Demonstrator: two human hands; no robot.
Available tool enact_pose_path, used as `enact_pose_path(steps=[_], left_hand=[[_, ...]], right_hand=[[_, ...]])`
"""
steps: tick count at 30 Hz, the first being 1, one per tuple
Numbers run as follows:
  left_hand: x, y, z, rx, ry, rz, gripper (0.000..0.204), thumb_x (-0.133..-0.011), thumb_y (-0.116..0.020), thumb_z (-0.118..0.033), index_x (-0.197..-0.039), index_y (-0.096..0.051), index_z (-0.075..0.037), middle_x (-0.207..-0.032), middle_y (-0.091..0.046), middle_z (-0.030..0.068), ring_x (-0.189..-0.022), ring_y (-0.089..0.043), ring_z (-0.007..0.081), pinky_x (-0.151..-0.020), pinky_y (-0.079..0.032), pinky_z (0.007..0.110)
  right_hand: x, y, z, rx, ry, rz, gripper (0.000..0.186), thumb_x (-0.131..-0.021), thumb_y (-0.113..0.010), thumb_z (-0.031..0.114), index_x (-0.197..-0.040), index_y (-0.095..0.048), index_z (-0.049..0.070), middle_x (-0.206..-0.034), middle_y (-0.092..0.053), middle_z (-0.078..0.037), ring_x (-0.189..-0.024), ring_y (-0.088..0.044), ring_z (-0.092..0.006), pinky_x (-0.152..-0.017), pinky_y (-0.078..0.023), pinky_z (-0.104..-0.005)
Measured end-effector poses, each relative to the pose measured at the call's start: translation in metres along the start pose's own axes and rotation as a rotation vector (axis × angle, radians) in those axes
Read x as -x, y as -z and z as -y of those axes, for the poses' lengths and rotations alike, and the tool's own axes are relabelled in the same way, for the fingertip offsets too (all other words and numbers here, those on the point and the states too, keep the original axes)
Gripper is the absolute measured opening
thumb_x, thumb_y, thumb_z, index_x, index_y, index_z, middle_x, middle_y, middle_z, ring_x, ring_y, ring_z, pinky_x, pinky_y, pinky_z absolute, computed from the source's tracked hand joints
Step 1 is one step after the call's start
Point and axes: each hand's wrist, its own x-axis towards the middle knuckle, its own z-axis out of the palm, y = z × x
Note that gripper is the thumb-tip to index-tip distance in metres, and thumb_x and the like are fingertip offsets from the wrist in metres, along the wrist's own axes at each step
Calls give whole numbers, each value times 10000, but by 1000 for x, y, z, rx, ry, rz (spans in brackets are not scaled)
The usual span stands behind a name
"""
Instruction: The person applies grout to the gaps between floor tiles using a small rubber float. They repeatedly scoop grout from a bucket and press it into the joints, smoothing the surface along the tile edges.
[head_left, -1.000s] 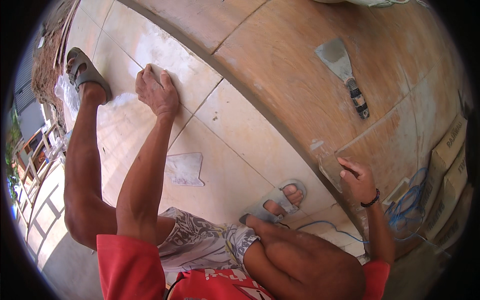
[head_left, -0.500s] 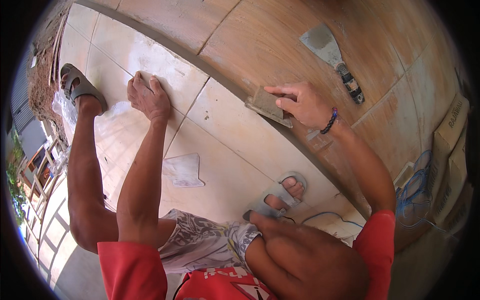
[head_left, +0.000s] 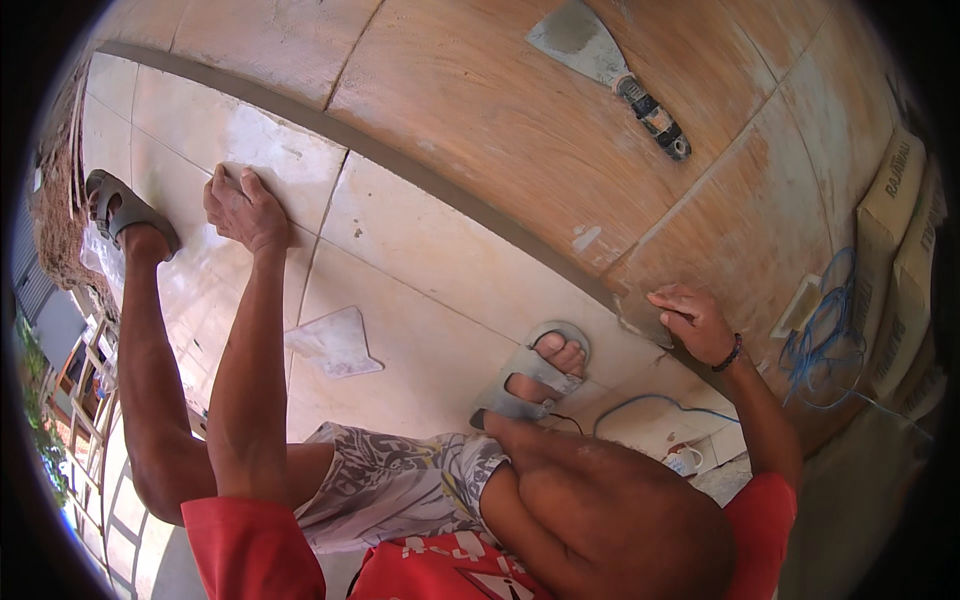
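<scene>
With the middle of the view as the clock's centre, a sandalled left foot [head_left: 133, 222] is resting on the pale tiles between 9 and 10 o'clock. The left hand [head_left: 247, 212] is leaning on the tile at about 10; its fingers are bending downward, probably for support, though I cannot tell whether they are covering anything. A pale, angular flat piece [head_left: 338, 343] is lying between 8 and 9. The sandalled right foot [head_left: 525, 385] is bracing at 5, apparently steadying the crouch.

A scraper [head_left: 612, 70] is lying unheld on the brown tiles at 1, seemingly set aside within reach; its blade is pointing between 10 and 11, its handle between 4 and 5. At 3, the right hand [head_left: 700, 325] is pinching a grey-tan block [head_left: 640, 318] between thumb and fingers, probably to keep it flush along the step's edge. The block's long axis seems to be following that edge, from about 10 towards 4. Beyond, blue cord [head_left: 825, 340] is lying coiled beside cartons [head_left: 885, 230].
</scene>
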Motion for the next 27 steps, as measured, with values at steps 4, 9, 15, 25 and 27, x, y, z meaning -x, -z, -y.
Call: enact_pose_path(steps=[4,9,15,25,27], left_hand=[[4,0,-4,15,12,10,562,-904,-485,-374,-1352,-463,-36,-1406,-389,154,-1330,-301,323,-1109,-194,466],[2,2,-1,-8,22,27,565,-913,-474,-387,-1365,-456,-48,-1418,-382,151,-1336,-292,322,-1105,-197,468],[2,0,-5,-5,-3,-10,543,-914,-479,-369,-1353,-467,-51,-1399,-399,150,-1317,-314,328,-1094,-212,473],[8,1,-20,44,27,61,534,-895,-514,-321,-1344,-437,-43,-1381,-377,131,-1321,-280,316,-1098,-190,461],[4,11,-18,32,35,57,530,-891,-516,-309,-1341,-430,-41,-1376,-370,126,-1325,-267,313,-1100,-181,462]], right_hand=[[58,25,-15,5,-207,27,329,-807,-604,4,-1130,-669,3,-1004,-670,-146,-884,-633,-239,-806,-494,-304],[63,27,0,-491,-585,-85,325,-884,-595,57,-1200,-625,-9,-1085,-653,-83,-883,-616,-147,-780,-490,-236],[-3,0,3,-1166,-447,-68,400,-941,-538,72,-1317,-490,-54,-1172,-619,-102,-1004,-621,-143,-874,-503,-252],[-155,-18,90,-1141,-194,43,404,-948,-512,78,-1321,-474,-74,-1172,-618,-124,-1013,-634,-151,-843,-537,-272],[-195,-25,114,-1097,-114,97,406,-947,-522,90,-1318,-484,-70,-1140,-629,-114,-957,-647,-141,-801,-551,-268]])
